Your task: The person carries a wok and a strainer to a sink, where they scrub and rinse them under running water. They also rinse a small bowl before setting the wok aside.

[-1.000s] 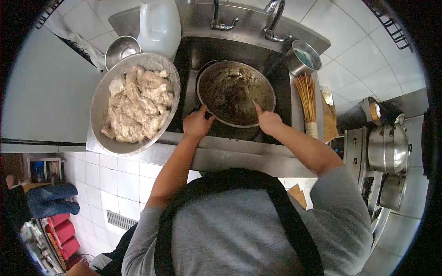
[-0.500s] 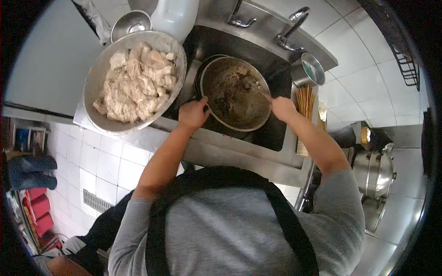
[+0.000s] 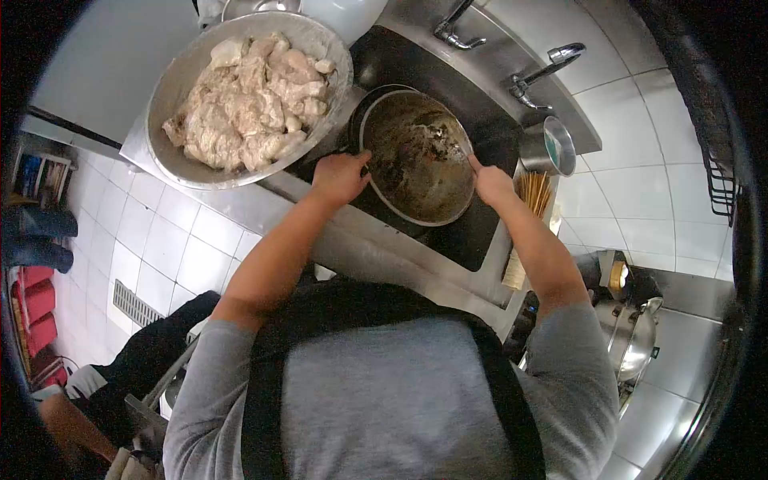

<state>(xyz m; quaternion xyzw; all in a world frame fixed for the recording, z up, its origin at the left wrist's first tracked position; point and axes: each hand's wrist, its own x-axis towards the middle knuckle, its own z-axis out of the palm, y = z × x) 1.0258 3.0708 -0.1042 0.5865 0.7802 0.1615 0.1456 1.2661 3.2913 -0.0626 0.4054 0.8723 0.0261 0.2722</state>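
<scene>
A round metal basin (image 3: 404, 172) sits tilted in the dark sink. Its inside is brownish, with dark bits and a pale, shiny patch near the upper right. My left hand (image 3: 342, 178) is closed on the basin's left rim, thumb and fingers pinching the edge. On the opposite side, my right hand (image 3: 494, 184) grips the right rim, fingertips at the edge. Behind the basin, another dark round vessel (image 3: 359, 120) shows only part of its rim. To the left stands a large metal bowl (image 3: 166, 156) heaped with raw, pale, coated chicken pieces (image 3: 248, 108).
Two faucets, one at the left (image 3: 460, 38) and one at the right (image 3: 544, 72), rise behind the sink (image 3: 480, 112). A steel container (image 3: 552, 148) and wooden skewers (image 3: 534, 192) lie right of it. A white jug (image 3: 348, 16) stands behind the chicken. Another person's arm (image 3: 76, 428) shows lower left.
My view has turned and shifted, so the surroundings sit differently. Both hands stay on the basin's rim. The pale patch inside the basin looks larger and brighter.
</scene>
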